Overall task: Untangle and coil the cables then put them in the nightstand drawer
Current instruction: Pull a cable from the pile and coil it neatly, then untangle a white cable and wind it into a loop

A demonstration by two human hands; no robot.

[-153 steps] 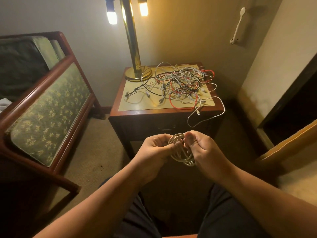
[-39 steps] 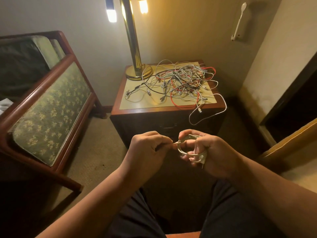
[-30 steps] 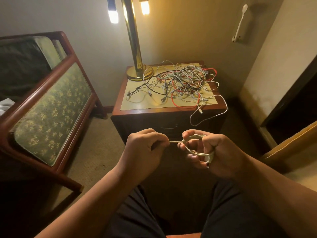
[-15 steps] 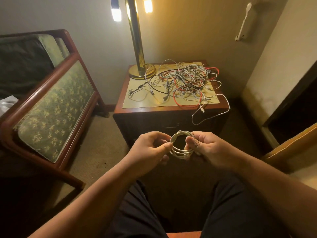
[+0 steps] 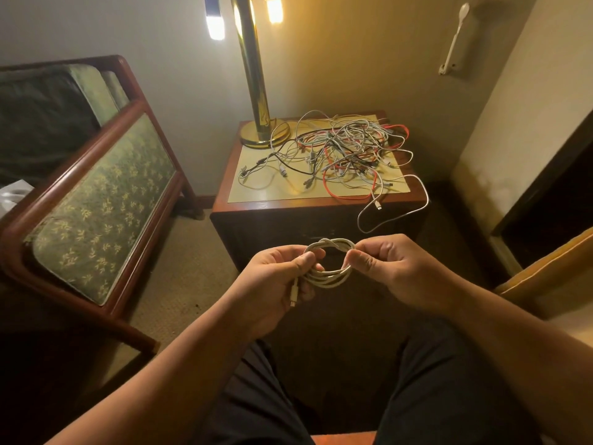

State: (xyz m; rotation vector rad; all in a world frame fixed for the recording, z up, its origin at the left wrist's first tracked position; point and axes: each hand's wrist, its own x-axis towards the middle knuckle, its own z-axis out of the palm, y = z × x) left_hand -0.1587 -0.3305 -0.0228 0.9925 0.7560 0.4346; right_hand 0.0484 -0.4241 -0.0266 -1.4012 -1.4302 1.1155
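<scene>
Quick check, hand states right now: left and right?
Left hand: closed, pinching the left side of the coiled white cable.
Right hand: closed, pinching the same coil's right side.

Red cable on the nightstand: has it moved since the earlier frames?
No. The red cable still curves just short of the nightstand front edge.
</scene>
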